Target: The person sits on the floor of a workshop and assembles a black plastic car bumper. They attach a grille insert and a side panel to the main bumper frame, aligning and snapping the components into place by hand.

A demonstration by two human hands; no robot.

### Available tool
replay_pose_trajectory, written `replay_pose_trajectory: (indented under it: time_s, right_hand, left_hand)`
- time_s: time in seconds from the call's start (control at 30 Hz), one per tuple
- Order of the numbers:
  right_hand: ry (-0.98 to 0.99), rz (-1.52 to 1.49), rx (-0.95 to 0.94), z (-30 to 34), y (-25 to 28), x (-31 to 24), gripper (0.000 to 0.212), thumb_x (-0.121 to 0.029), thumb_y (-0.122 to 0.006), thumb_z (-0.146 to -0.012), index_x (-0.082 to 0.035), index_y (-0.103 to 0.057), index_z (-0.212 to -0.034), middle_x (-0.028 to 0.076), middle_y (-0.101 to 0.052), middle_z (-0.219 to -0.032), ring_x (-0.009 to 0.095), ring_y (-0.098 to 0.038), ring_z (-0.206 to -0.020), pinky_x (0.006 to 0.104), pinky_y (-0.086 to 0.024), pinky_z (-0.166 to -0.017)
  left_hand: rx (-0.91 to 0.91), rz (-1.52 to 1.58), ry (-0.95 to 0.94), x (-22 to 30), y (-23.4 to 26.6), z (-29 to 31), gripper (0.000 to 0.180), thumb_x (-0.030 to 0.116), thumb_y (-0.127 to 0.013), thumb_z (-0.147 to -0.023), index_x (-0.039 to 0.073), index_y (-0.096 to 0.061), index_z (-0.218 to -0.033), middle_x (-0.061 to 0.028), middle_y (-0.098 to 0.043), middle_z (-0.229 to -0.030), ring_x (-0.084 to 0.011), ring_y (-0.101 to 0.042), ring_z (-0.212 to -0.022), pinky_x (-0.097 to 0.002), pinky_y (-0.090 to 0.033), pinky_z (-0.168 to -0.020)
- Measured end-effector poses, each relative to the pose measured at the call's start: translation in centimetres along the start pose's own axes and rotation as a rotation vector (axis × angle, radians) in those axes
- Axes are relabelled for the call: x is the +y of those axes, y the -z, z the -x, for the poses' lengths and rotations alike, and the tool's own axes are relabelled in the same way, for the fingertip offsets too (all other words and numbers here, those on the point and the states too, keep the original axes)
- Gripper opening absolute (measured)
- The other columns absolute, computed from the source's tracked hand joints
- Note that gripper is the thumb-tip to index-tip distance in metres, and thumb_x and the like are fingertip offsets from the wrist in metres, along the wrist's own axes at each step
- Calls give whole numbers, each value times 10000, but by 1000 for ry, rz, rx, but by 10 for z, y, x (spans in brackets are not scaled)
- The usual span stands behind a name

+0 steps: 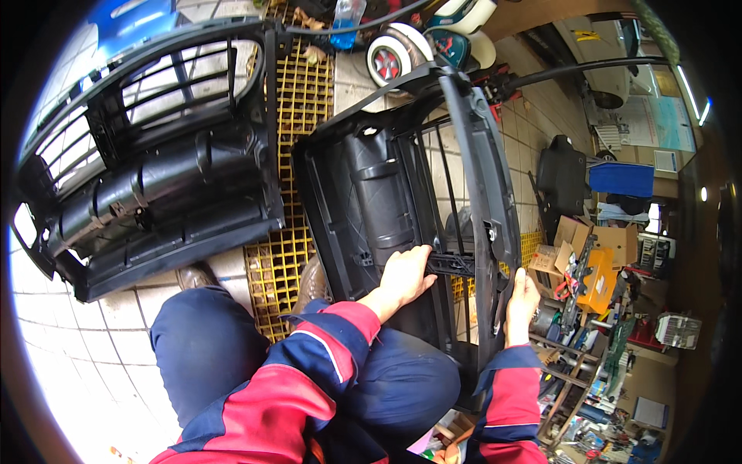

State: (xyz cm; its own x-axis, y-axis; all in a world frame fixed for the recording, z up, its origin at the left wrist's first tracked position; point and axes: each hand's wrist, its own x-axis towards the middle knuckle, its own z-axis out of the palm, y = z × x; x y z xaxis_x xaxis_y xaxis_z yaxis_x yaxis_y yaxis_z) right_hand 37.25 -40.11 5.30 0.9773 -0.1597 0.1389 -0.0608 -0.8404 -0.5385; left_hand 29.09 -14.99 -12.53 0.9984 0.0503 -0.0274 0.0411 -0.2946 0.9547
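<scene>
Grilles: two black plastic car grilles, one point(147, 166) lay on the floor, one point(410, 193) stood upright.
Left hand point(406, 274): gripped a crossbar point(452, 265).
Right hand point(522, 301): clasped the upright grille's edge.

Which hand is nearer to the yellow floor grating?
Left. The left hand grips the black panel right beside the yellow grating; the right hand holds the panel's far edge.

2 black bumper grilles point(154, 178), 2 hands point(406, 274), 2 brown shoes point(197, 276)
</scene>
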Motion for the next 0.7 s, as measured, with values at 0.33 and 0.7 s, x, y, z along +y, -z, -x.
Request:
replay_pose_trajectory:
  time_s: [0.33, 0.7]
  right_hand:
    - [159, -34, -109, -169, -33, -90, 617, -424, -822, -1157, -94, -521, -731, -75, -403, -759, 102, -327, -752, 397, -308, -647]
    - [379, 231, -123, -415, -170, -29, 712, -639, -597, -1205, 40, -810, -1215, 214, -807, -1113, 285, -704, -1028, 460, -545, -970]
  left_hand:
    - [128, 296, -196, 78, 85, -51, 777, 351, -824, -1004, 52, -558, -1670, -241, -722, -1526, -457, -738, -1362, -538, -618, -1137]
    - [-662, -731, -8, 49, 225, -11, 302, 276, -842, -977, 86, -917, -1200, -177, -896, -1245, -341, -873, -1183, -505, -666, -994]
